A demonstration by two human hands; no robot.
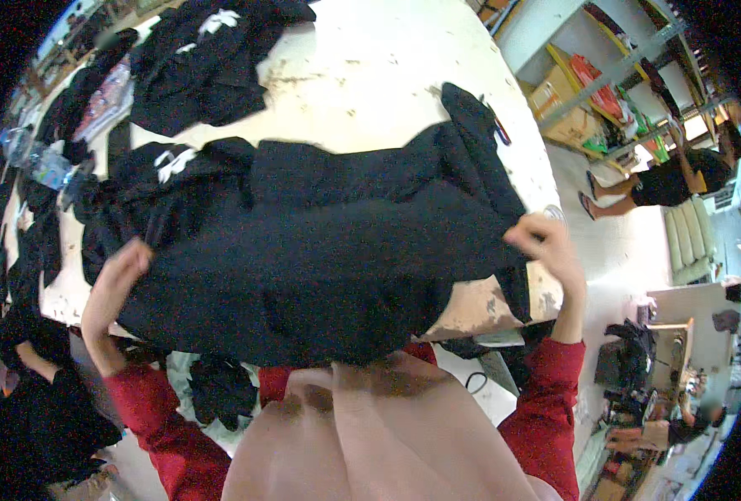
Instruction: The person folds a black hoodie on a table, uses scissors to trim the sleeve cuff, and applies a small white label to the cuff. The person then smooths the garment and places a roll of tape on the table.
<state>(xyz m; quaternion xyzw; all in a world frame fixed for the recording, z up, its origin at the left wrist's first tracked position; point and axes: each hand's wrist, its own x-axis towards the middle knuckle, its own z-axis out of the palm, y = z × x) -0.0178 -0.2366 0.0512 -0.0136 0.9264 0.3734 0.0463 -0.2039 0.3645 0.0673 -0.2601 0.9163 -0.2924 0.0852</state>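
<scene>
A large black garment (329, 250) is stretched wide between my two hands, its near part hanging over the table's front edge toward my lap. My left hand (122, 265) is closed on its left edge. At the opposite edge my right hand (546, 240) is closed on the cloth with bent fingers, slightly blurred. Behind the stretched part lies more black cloth, with a sleeve-like piece (475, 138) reaching to the far right. Black cloth with a white print (174, 163) lies bunched behind the left side; I cannot tell whether it belongs to the same garment.
Another black garment (199, 79) with white print lies farther back on the pale, worn table (354, 67). Clear plastic packaging (52, 167) sits at the left. A person in black (45, 409) is close on my left; another person (679, 175) is by the shelves (604, 83) at right.
</scene>
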